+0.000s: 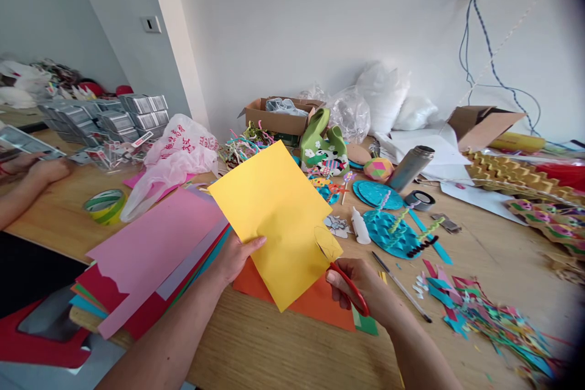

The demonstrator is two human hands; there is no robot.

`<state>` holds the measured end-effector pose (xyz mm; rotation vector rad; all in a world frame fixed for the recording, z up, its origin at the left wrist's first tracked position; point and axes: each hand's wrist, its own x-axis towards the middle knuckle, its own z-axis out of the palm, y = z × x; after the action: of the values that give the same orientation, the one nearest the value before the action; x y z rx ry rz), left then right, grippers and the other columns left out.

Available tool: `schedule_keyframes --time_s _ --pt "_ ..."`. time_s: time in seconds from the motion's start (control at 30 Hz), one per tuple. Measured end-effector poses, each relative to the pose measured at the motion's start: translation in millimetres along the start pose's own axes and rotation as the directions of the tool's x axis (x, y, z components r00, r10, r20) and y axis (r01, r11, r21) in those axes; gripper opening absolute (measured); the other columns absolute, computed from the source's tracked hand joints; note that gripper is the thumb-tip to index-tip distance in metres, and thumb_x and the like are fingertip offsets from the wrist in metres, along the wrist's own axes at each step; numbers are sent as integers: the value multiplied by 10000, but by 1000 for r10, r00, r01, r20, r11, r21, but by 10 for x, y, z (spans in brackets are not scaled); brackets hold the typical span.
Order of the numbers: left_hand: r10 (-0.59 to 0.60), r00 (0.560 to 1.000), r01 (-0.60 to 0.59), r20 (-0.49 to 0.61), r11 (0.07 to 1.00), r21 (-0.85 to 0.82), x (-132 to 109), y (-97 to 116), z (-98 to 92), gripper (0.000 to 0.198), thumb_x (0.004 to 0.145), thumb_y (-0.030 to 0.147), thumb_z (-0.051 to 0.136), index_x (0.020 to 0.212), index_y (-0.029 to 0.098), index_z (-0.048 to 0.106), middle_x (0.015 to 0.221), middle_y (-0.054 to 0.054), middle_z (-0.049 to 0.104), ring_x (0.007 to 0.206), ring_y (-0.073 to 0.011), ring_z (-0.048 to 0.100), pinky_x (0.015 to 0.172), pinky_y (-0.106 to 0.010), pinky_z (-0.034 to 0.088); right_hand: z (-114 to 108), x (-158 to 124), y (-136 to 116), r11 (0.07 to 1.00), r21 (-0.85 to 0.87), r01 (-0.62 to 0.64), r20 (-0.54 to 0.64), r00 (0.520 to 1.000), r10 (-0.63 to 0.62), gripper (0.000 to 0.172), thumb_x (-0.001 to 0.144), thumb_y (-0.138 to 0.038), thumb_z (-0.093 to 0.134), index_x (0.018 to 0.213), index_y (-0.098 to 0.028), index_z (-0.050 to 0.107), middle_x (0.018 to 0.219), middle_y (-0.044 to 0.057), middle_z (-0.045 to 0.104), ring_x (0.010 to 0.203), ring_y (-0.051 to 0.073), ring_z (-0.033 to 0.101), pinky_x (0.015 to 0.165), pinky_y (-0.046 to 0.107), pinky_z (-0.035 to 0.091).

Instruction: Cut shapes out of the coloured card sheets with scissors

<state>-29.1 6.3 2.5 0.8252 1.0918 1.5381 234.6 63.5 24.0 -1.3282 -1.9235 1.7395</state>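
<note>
My left hand (236, 254) grips the left edge of a yellow sheet of paper (278, 213), its thumb on top and its fingers hidden beneath. The sheet is held up above the table, with a rounded outline drawn near its right corner. In my right hand (354, 283) is a pair of scissors with red handles (351, 289). Their blades sit at the sheet's right edge, by the drawn outline, where a cut shows. Under the yellow sheet lies an orange sheet (315, 306), with a bit of green paper (367, 324) beside it.
Coloured sheets (159, 237) are piled at left, near a roll of tape (105, 206). Another person's hands (50, 170) hold a clear case. To the right are a glue bottle (361, 226), a pen (402, 287), blue egg-tray crafts (393, 231), a metal flask (411, 167) and paper scraps (489, 317).
</note>
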Motion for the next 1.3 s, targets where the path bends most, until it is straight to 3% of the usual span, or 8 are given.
schedule_keyframes --time_s 0.23,0.4,0.8,0.97,1.3 --pt "-28 1000 28 -12 999 -24 -4 -4 13 521 661 293 828 1147 180 680 1248 -126 677 1193 -343 591 1044 -507 424 2 -30 -16 998 40 38 16 999 -38 579 679 -743 634 644 -180 503 554 26 621 460 118 559 426 222 368" --pt "-15 1000 14 -24 999 -31 -12 29 29 525 666 305 825 1154 176 678 1237 -122 684 1183 -326 600 1052 -494 420 6 1 7 1000 -1 -16 -31 999 16 537 675 -680 693 626 -187 485 541 17 623 448 119 557 415 215 366" --pt "13 999 -12 -38 1000 6 -8 -34 -14 457 695 299 800 1127 195 690 1224 -99 694 1174 -320 606 1027 -476 450 -22 -36 15 991 85 108 101 988 -116 623 700 -788 576 635 -172 514 567 29 593 472 118 547 437 229 361" --pt "32 999 -32 -12 999 -4 -7 -59 -22 507 708 291 791 1188 187 663 1242 -114 681 1166 -313 611 1027 -468 448 0 -22 8 998 32 44 36 998 -45 606 662 -757 651 624 -164 533 565 39 612 472 128 561 430 226 370" --pt "-36 999 35 -19 997 -64 -27 5 22 525 665 291 820 1162 195 681 1236 -113 686 1168 -328 610 1024 -483 444 3 4 78 996 16 89 20 996 -89 616 691 -760 618 580 -158 559 532 44 605 462 131 560 432 232 372"
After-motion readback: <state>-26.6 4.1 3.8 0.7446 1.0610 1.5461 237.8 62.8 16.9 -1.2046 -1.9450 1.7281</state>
